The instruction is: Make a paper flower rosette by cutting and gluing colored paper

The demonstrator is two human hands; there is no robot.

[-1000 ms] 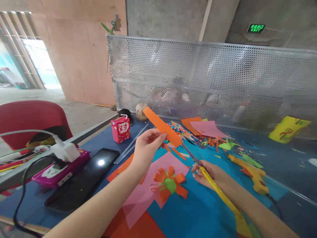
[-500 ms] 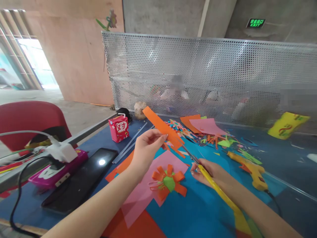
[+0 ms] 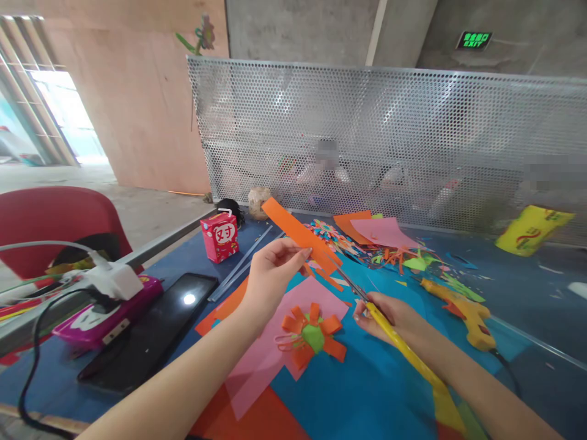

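My left hand [image 3: 275, 272] pinches a long orange paper strip [image 3: 296, 229] between thumb and fingers, holding it raised above the table. In my right hand [image 3: 389, 318] is a pair of scissors [image 3: 355, 284] with yellow handles, the blades pointing at the lower right end of the strip. Whether the blades have entered the paper I cannot tell. Below my hands lies a paper flower [image 3: 313, 338] with orange petals and a green centre, resting on a pink sheet [image 3: 261, 373] over blue paper [image 3: 358, 391].
A yellow glue gun [image 3: 463, 315] lies to the right, near paper scraps [image 3: 403, 260]. On the left are a phone [image 3: 151, 333], a purple power strip [image 3: 110, 315] and a red drink carton [image 3: 220, 235]. Behind the table stands a perforated metal screen [image 3: 275, 122], with a person beyond it.
Almost nothing differs. Both hands, the orange strip and the scissors keep nearly the same place, and the view has shifted very slightly.
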